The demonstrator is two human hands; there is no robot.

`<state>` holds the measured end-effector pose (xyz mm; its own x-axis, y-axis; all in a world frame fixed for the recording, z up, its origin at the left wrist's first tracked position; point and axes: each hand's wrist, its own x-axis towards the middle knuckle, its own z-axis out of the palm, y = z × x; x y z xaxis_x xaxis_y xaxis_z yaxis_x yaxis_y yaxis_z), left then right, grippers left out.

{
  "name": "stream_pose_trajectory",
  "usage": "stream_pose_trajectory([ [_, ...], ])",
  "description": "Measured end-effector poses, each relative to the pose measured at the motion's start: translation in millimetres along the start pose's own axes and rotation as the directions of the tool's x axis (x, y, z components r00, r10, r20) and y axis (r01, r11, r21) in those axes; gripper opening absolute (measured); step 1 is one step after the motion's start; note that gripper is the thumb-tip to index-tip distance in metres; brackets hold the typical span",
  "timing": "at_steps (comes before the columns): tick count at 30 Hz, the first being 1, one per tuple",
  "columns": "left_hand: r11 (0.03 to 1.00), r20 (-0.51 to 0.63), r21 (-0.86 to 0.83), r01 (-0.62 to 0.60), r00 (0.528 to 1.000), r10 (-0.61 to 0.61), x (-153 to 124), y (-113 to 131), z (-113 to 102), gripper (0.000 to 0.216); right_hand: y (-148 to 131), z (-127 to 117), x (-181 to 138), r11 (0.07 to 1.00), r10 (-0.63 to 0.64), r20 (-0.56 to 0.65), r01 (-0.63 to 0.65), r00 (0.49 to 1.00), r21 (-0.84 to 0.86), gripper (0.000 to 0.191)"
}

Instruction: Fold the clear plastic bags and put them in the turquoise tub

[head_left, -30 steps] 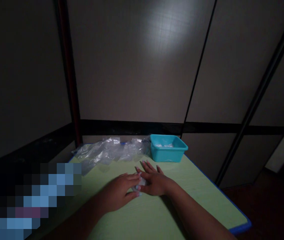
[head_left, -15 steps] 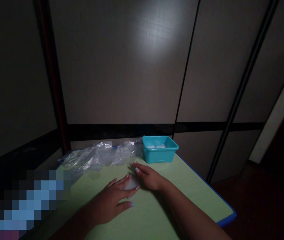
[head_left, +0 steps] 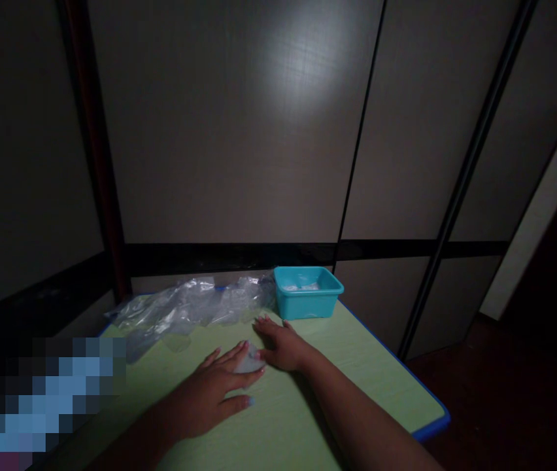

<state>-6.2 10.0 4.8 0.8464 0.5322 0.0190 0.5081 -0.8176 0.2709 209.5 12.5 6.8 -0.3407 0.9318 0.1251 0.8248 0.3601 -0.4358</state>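
Observation:
On the green tabletop (head_left: 278,418) lies a small, flat, whitish translucent piece (head_left: 250,361), possibly thin plastic; its exact kind is unclear. My left hand (head_left: 217,386) rests palm down with fingers spread, some of them over the left side of this piece. From the right, my right hand (head_left: 281,345) reaches in, its thumb at the piece's right edge and its other fingers stretched out on the table beyond it. Part of the piece is hidden under my left fingers.
A turquoise plastic basket (head_left: 308,306) with clear, shiny material inside stands at the table's back edge. Left of it spreads crumpled clear plastic sheeting (head_left: 190,304). Wardrobe doors (head_left: 239,144) rise directly behind the table. The table has a blue edge (head_left: 433,428).
My right hand has turned and lowered, its fingers now stretched flat and its thumb against the whitish piece. My left hand stays on the piece. The whole view has shifted slightly.

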Motion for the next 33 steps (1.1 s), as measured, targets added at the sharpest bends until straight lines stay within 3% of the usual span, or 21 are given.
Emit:
stream_pose_trajectory([
  [11,1.0,-0.004,-0.023,-0.011,1.0,0.011,-2.5,1.4,-2.1,0.045,0.5,-6.2,-3.9,0.997,0.079,0.061,-0.08,0.995,0.016,0.078],
  [18,0.999,-0.005,-0.009,-0.042,0.999,0.042,-3.5,1.1,-3.3,0.047,2.4,-6.2,-3.7,0.996,0.083,0.053,-0.084,0.995,0.02,0.074],
  [24,0.999,-0.181,-0.017,-0.048,0.983,0.044,-3.7,9.4,-9.2,0.052,5.7,-1.7,-1.9,0.996,0.077,0.04,-0.075,0.996,-0.05,0.074],
  [29,0.995,-0.076,-0.048,-0.092,0.993,0.088,-2.7,13.0,-4.5,0.05,6.9,3.4,1.7,0.984,0.102,-0.021,-0.104,0.995,-0.143,0.076],
  [33,0.997,-0.076,-0.044,-0.058,0.996,0.055,-1.4,11.9,-0.5,0.049,5.1,3.0,1.6,0.981,0.098,-0.048,-0.105,0.994,-0.16,0.075],
])
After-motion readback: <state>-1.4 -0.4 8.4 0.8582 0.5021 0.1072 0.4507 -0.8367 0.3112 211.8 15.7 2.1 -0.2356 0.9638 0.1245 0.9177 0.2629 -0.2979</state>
